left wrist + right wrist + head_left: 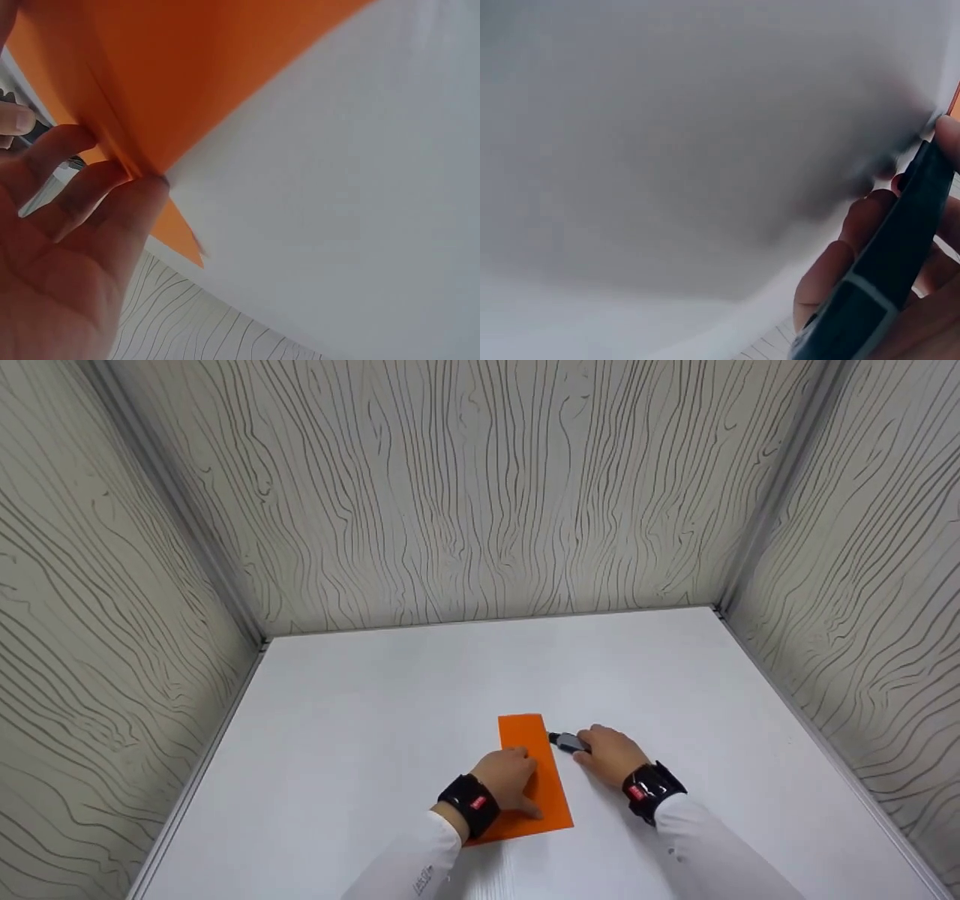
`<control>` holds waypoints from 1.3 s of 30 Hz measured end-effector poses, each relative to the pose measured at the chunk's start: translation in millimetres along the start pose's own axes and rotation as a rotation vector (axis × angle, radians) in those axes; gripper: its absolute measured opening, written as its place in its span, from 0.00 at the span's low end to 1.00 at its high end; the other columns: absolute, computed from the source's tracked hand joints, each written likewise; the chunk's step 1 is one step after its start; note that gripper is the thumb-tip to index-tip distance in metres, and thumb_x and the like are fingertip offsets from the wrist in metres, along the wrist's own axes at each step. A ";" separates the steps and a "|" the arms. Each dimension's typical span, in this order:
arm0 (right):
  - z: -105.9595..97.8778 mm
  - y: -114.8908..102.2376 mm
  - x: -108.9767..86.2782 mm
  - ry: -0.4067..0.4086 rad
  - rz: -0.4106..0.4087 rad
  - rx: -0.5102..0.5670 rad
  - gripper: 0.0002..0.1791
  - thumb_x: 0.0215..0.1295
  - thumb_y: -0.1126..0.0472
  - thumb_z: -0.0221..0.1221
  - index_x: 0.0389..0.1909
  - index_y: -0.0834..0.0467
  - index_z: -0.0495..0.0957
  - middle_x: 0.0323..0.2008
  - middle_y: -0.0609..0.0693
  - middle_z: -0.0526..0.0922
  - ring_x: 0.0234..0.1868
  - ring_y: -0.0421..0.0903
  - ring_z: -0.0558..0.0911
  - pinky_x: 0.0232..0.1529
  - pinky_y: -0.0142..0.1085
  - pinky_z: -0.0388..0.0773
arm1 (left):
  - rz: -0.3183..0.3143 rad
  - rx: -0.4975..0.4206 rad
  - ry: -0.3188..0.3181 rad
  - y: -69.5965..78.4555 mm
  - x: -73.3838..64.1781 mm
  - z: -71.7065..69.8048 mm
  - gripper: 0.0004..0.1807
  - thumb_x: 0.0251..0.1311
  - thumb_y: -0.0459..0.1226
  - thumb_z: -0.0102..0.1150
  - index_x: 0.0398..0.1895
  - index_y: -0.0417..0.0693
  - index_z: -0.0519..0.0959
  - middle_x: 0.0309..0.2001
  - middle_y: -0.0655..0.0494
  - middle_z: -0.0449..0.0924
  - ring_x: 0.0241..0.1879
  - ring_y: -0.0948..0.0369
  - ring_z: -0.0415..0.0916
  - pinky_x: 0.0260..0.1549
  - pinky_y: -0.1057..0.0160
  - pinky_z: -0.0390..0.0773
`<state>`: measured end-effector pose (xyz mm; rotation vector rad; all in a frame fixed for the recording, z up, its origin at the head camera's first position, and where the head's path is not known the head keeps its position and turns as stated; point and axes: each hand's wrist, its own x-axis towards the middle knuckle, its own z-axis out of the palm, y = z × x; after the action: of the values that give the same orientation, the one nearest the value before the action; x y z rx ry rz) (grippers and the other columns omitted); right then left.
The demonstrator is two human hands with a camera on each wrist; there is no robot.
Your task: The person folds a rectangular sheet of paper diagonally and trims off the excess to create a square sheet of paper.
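Note:
An orange sheet of paper (559, 802) lies lengthwise on the white table in the head view. My left hand (506, 776) presses on it with fingertips and spread thumb, near its middle. In the left wrist view, those fingertips (154, 187) touch the paper (217, 52), which bends up beside them. My right hand (611, 754) grips a grey and black utility knife (571, 742), its front end close to the paper's right edge. The right wrist view shows the knife's dark handle (892, 240) between thumb and fingers; whether the tip touches the paper, I cannot tell.
The white tabletop (360, 720) spreads around the paper on all sides. Wood-grain patterned panels (480, 495) stand at the back, left and right, with grey metal strips (180, 502) at the corners.

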<state>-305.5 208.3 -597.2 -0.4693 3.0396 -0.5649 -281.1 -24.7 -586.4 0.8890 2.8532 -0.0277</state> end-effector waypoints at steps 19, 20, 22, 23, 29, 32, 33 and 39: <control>-4.4 -0.1 12.9 -0.024 0.006 0.009 0.15 0.73 0.59 0.68 0.53 0.64 0.86 0.36 0.53 0.82 0.35 0.48 0.76 0.44 0.49 0.80 | -0.019 -0.039 -0.006 -1.2 -1.1 -4.9 0.40 0.55 0.65 0.79 0.62 0.50 0.84 0.60 0.53 0.85 0.50 0.57 0.82 0.65 0.61 0.82; -4.1 0.3 13.0 -0.021 0.001 0.008 0.15 0.73 0.59 0.68 0.53 0.64 0.85 0.36 0.54 0.82 0.35 0.48 0.76 0.45 0.49 0.80 | -0.019 -0.040 -0.006 -1.4 -1.0 -4.3 0.41 0.54 0.65 0.79 0.63 0.50 0.84 0.60 0.53 0.85 0.51 0.57 0.82 0.66 0.61 0.81; -3.7 1.4 12.5 -0.013 -0.004 0.002 0.15 0.73 0.59 0.68 0.53 0.64 0.86 0.36 0.54 0.82 0.35 0.48 0.76 0.45 0.49 0.80 | -0.012 -0.035 -0.003 -1.3 -1.2 -4.0 0.41 0.54 0.65 0.79 0.63 0.50 0.84 0.59 0.53 0.85 0.50 0.57 0.82 0.65 0.62 0.82; -3.4 2.5 12.2 -0.009 0.000 0.000 0.15 0.72 0.59 0.68 0.53 0.64 0.86 0.36 0.53 0.82 0.35 0.48 0.76 0.44 0.48 0.79 | -0.009 -0.031 -0.001 -1.1 -1.4 -3.9 0.41 0.54 0.66 0.79 0.63 0.50 0.84 0.59 0.53 0.85 0.49 0.57 0.82 0.64 0.62 0.82; -2.0 2.2 12.0 -0.014 -0.003 0.006 0.15 0.72 0.59 0.68 0.52 0.64 0.86 0.37 0.55 0.84 0.35 0.49 0.78 0.45 0.50 0.81 | -0.018 -0.018 0.002 -1.2 2.8 3.5 0.43 0.52 0.67 0.79 0.63 0.51 0.85 0.60 0.54 0.85 0.51 0.57 0.83 0.65 0.61 0.82; 0.1 2.4 13.7 -0.012 0.003 0.008 0.15 0.73 0.59 0.67 0.53 0.64 0.86 0.38 0.55 0.84 0.36 0.49 0.79 0.47 0.51 0.82 | -0.031 -0.025 -0.007 -1.4 5.1 6.9 0.44 0.51 0.67 0.80 0.65 0.51 0.84 0.65 0.53 0.84 0.56 0.56 0.84 0.67 0.60 0.81; 0.2 3.6 14.1 -0.012 0.000 0.002 0.15 0.73 0.58 0.67 0.52 0.64 0.86 0.38 0.55 0.84 0.36 0.50 0.79 0.46 0.51 0.82 | -0.034 -0.030 -0.011 -1.2 5.0 6.7 0.43 0.52 0.67 0.80 0.65 0.51 0.84 0.65 0.53 0.84 0.57 0.55 0.84 0.68 0.59 0.81; 1.2 4.5 16.1 -0.001 0.001 0.007 0.13 0.73 0.58 0.67 0.51 0.63 0.86 0.37 0.54 0.83 0.35 0.48 0.77 0.45 0.50 0.81 | -0.024 -0.024 -0.010 -0.8 5.2 6.7 0.42 0.52 0.67 0.79 0.63 0.52 0.85 0.62 0.53 0.85 0.53 0.56 0.84 0.65 0.61 0.82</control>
<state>-322.1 207.2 -599.3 -0.4679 3.0358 -0.5754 -284.9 -22.8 -593.8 0.8472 2.8486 -0.0010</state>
